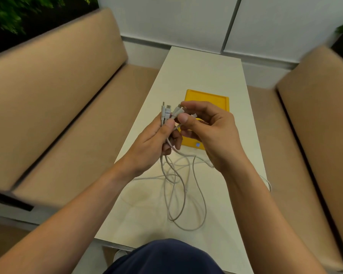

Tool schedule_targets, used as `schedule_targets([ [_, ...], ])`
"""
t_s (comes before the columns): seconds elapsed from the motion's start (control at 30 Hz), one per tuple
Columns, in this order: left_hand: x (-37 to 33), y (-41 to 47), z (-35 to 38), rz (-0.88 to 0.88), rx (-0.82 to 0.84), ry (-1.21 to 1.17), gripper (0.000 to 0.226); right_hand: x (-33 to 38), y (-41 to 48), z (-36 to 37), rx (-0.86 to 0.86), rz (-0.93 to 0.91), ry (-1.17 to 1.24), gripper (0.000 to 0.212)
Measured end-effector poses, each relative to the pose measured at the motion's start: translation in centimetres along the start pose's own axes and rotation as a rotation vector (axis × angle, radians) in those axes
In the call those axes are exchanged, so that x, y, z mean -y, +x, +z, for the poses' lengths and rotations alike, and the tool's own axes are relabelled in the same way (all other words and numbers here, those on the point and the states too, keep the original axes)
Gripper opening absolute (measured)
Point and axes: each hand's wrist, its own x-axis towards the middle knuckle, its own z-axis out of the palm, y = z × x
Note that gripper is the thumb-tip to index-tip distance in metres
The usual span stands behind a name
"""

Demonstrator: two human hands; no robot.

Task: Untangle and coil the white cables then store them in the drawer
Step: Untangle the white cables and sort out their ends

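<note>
Gripping plug ends [167,112]: left hand [151,141] holds the bunch, right hand [212,133] pinches one plug. Cables [186,191] look light, limp, loops by near edge of table [206,72]; grab by plugs.

Bare forearms [83,204]; dark navy garment [166,258].

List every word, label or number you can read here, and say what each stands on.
"ARA": dark letters on a white cable plug held in the left hand; the word's start may be hidden.
Small blue mark on the yellow tray: too blurred to read.
No other text shows.
</note>
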Motion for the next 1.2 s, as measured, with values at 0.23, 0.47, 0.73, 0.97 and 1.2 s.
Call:
schedule_targets([
  [0.23, -0.2, 0.2, -0.1, -0.015, -0.051, 0.111, 0.028, -0.7, -0.3, 0.6, -0.083, -0.120, -0.043, 0.024],
  [0.47, -0.2, 0.0, 0.1, -0.019, -0.089, 0.084, 0.027, -0.7, -0.1, 0.3, -0.038, -0.085, -0.027, 0.039],
  [0.73, -0.1, 0.0, 0.2, -0.002, -0.090, 0.101, 0.030, -1.0, 0.6, 0.4, -0.062, -0.073, -0.136, 0.011],
  [0.97, -0.2, 0.2, 0.7, -0.040, -0.206, -0.007, 0.015, -0.5, 1.1, 0.8, -0.078, -0.072, -0.164, 0.007],
  [1.2, -0.9, 0.9, 0.3, -0.006, -0.318, -0.066, 0.018, -0.4, 0.8, -0.1, -0.130, -0.144, -0.202, 0.009],
])
